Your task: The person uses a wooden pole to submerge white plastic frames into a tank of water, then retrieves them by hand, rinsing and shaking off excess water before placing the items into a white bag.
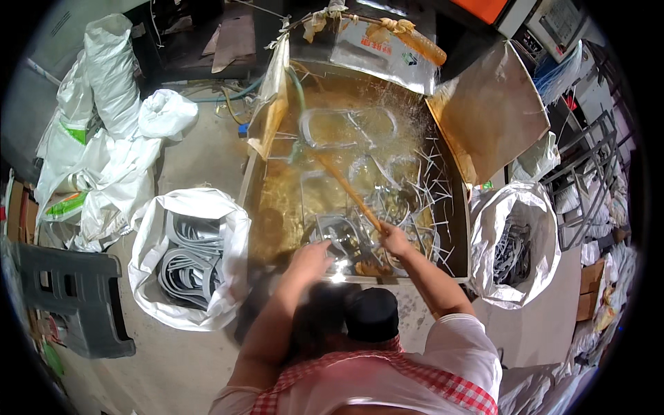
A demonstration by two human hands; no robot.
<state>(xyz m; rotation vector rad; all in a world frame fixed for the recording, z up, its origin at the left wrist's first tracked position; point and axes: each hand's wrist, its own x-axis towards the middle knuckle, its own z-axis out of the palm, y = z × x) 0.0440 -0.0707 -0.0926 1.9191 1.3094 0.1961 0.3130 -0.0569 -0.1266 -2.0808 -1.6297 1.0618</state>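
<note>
Right hand (pixel 395 241) closed around the lower end of a wooden stick (pixel 349 192), which slants up and left over the brownish water of a rectangular tank (pixel 460 221). Left hand (pixel 311 260) at the tank's near side, fingers reaching toward grey curved strips (pixel 335 230); cannot tell whether it pinches one. Location of strips: in the water, just beyond the left fingers. A grey looped frame (pixel 361 130) lies near the far end; thin pale rods (pixel 434 181) cluster along the right wall. White woven sacks containing grey pieces flank the tank, left (pixel 236 232) and right (pixel 548 277).
</note>
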